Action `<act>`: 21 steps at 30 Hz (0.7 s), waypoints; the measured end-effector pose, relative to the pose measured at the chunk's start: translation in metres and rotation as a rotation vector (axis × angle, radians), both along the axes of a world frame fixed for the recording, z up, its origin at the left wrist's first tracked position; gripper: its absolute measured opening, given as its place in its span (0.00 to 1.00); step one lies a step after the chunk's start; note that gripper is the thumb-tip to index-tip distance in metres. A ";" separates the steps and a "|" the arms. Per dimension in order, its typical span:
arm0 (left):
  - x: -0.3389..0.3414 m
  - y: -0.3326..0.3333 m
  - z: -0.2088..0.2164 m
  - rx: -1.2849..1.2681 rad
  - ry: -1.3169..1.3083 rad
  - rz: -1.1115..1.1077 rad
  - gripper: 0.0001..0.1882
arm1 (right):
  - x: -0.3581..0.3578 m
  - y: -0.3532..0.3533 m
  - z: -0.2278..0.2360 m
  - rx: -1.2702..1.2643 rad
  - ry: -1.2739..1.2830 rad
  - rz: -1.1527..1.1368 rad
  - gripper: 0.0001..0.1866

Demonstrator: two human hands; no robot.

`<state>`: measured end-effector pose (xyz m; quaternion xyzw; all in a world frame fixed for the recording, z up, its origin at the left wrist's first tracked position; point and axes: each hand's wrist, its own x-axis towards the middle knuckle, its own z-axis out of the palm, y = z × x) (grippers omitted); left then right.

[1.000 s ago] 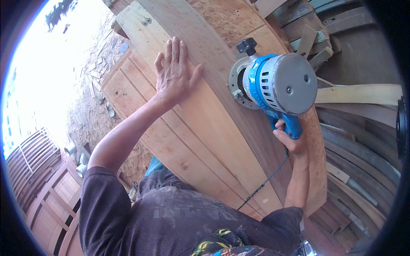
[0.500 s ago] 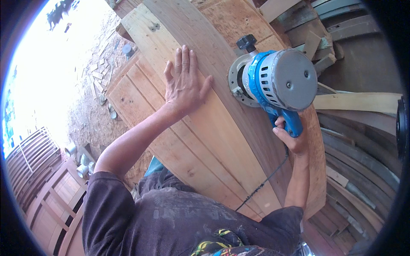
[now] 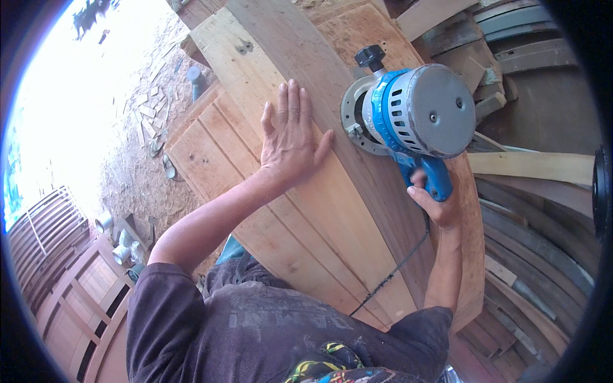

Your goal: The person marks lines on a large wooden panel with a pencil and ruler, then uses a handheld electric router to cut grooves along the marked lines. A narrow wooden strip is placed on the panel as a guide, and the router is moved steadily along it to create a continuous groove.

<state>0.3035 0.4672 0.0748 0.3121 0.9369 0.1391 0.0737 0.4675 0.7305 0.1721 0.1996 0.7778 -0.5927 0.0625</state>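
The left hand (image 3: 290, 143) lies open and flat, fingers spread, on the pale plank (image 3: 306, 191) near the middle of the stacked boards, while the right hand (image 3: 437, 204) is closed around the blue grip of the router (image 3: 408, 112). The router sits with its round base on the darker board (image 3: 383, 191), toward the right edge of the stack. For a clean pass, keep the base flat, hold the pressing palm well clear of the cutter, and keep the cord (image 3: 389, 274) trailing behind the tool.
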 end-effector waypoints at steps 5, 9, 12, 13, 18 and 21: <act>-0.001 0.000 0.001 -0.018 -0.052 -0.011 0.49 | -0.017 -0.004 -0.004 0.031 0.045 -0.003 0.06; -0.001 -0.001 0.001 -0.018 -0.066 -0.020 0.49 | -0.030 -0.006 -0.005 0.045 0.047 0.018 0.06; -0.001 -0.002 0.000 -0.013 -0.063 -0.032 0.50 | -0.037 -0.008 -0.007 0.047 0.047 0.013 0.06; -0.001 -0.002 -0.001 -0.009 -0.059 -0.035 0.50 | -0.040 -0.010 -0.007 0.046 0.046 0.006 0.06; -0.002 -0.001 -0.002 -0.007 -0.081 -0.027 0.51 | -0.053 -0.012 -0.012 0.035 0.051 -0.004 0.06; -0.002 -0.001 -0.004 0.006 -0.085 -0.033 0.51 | -0.061 -0.014 -0.011 0.033 0.063 0.006 0.06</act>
